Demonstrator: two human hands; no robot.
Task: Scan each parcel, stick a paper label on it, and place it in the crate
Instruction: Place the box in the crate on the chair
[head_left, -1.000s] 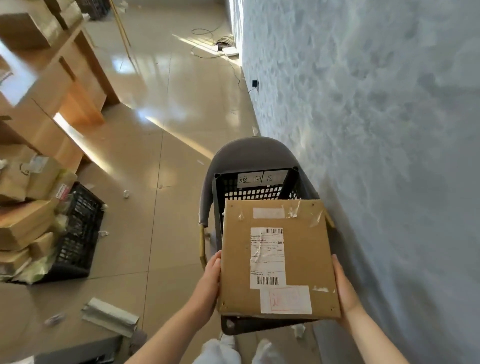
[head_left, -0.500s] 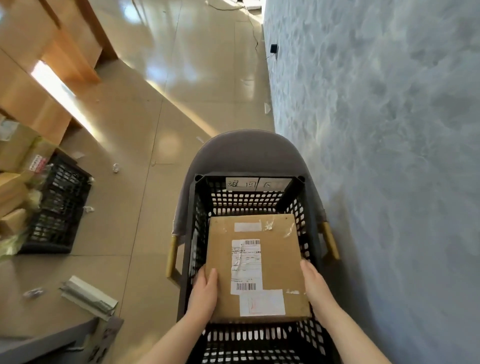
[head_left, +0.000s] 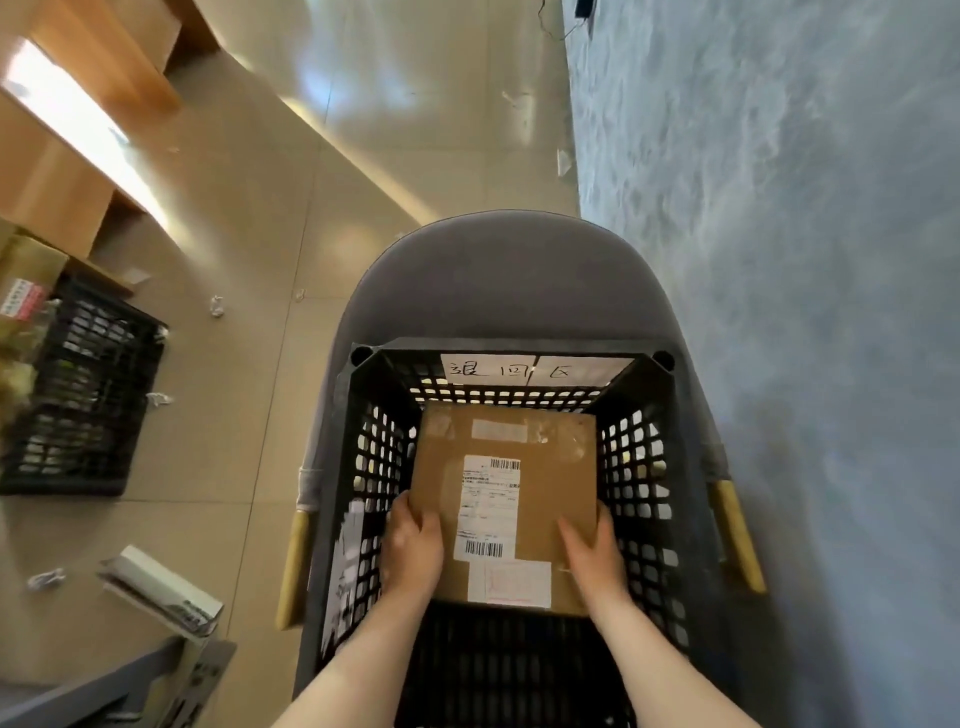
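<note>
The cardboard parcel (head_left: 530, 499) lies flat, low inside the black crate (head_left: 644, 467), reaching toward its far wall. The left hand (head_left: 413, 545) and right hand (head_left: 589, 556) flank its near corners — each grip closed on an edge — equally near.

Can't really make out much around the black crate (head_left: 358, 467): its near wall runs off the bottom edge, and the crate floor under the cardboard parcel (head_left: 550, 467) is hidden. The fingertips of the left hand (head_left: 415, 551) and right hand (head_left: 592, 556) tuck out of sight at the parcel's sides. Print on the shipping label (head_left: 485, 506) is too small to read. Left of the crate, a second crate (head_left: 83, 389) is blurred and cut off.
</note>
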